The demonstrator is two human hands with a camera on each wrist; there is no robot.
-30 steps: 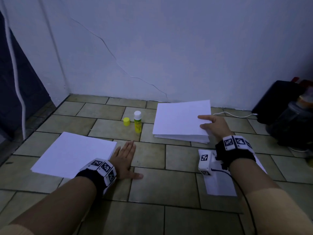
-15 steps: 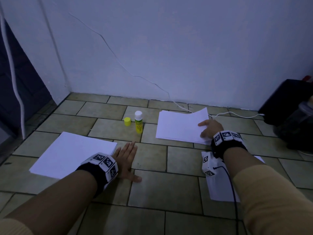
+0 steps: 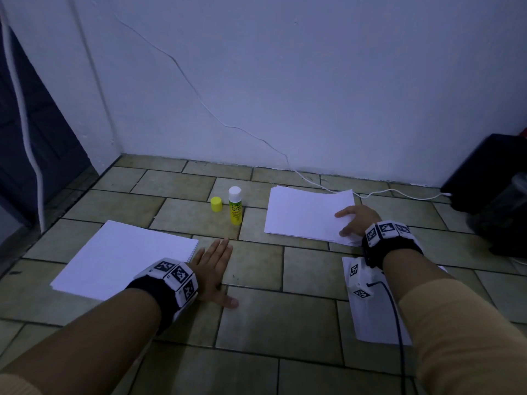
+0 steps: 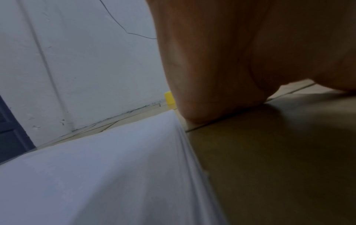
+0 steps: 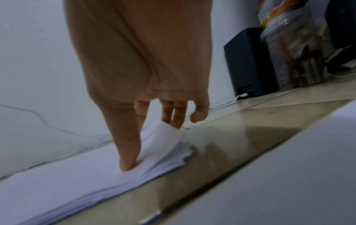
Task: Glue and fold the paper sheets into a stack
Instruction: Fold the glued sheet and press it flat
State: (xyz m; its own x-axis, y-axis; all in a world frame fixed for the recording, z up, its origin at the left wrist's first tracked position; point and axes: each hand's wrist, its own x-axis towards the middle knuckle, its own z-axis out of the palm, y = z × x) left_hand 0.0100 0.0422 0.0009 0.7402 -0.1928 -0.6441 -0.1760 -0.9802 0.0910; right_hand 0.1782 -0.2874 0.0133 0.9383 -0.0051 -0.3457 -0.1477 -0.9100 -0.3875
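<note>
Two stacks of white paper lie on the tiled floor. My right hand [image 3: 352, 223] rests on the near right corner of the right stack [image 3: 305, 213]. In the right wrist view my right hand [image 5: 152, 144] has its thumb [image 5: 128, 162] pressed on the right stack [image 5: 63, 182], and the top sheet's corner [image 5: 165, 137] curls up against the fingers. My left hand [image 3: 214, 266] lies flat on the floor beside the left stack [image 3: 122, 255]; the palm [image 4: 221, 60] shows next to that stack [image 4: 96, 167]. An uncapped glue stick [image 3: 235, 206] stands between the stacks, its yellow cap [image 3: 216, 204] beside it.
A folded white paper [image 3: 370, 317] lies under my right forearm. A black box [image 3: 490, 172] and a plastic jar [image 5: 294, 53] stand at the right by the wall. A white cable [image 3: 399, 193] runs along the floor behind the right stack.
My right hand slid from the right stack's far right edge to its near right corner and lifts the top sheet's corner. The left hand stayed flat on the floor.
</note>
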